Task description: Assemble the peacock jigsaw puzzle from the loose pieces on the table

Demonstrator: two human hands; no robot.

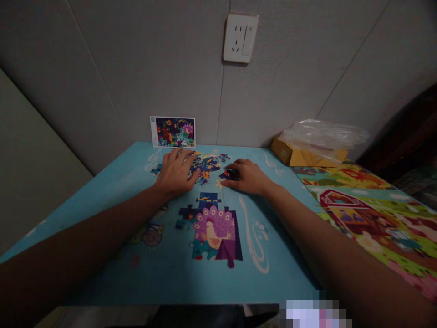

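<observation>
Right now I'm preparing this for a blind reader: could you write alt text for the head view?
A person's left hand and right hand are among jigsaw pieces on a blue table. Nearer the viewer lies a partly joined peacock section; a picture card stands upright behind, and a yellow box with clear plastic sits at right.

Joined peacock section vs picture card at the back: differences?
The peacock section lies flat on the table; the picture card stands up by the wall.
The section's outline is knobbed and notched; the card's edges are straight.
The section shows mostly the bird; the card, a crowded scene.
Shared: a purple fan-tailed bird.
</observation>
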